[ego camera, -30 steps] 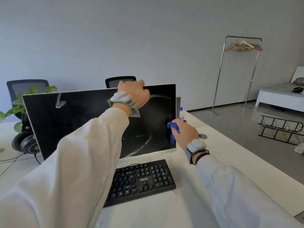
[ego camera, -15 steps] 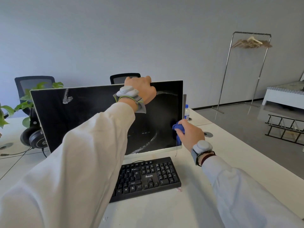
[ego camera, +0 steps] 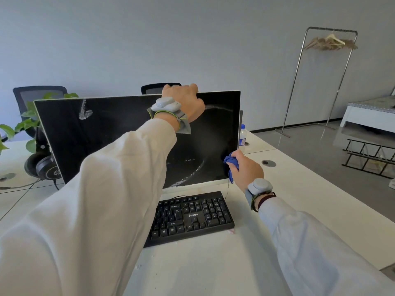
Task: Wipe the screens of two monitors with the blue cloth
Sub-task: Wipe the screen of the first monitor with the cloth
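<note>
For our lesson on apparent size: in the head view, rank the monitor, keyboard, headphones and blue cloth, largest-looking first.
1. monitor
2. keyboard
3. headphones, partly hidden behind the monitor
4. blue cloth, bunched in the right hand, so its full size is unsure

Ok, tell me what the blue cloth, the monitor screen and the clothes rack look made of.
The blue cloth: soft fabric, perhaps microfibre; it bunches in folds in the right hand. The monitor screen: smooth black glass or plastic, glossy; white smears sit on its surface. The clothes rack: thin metal tube, polished; it glints silver.
</note>
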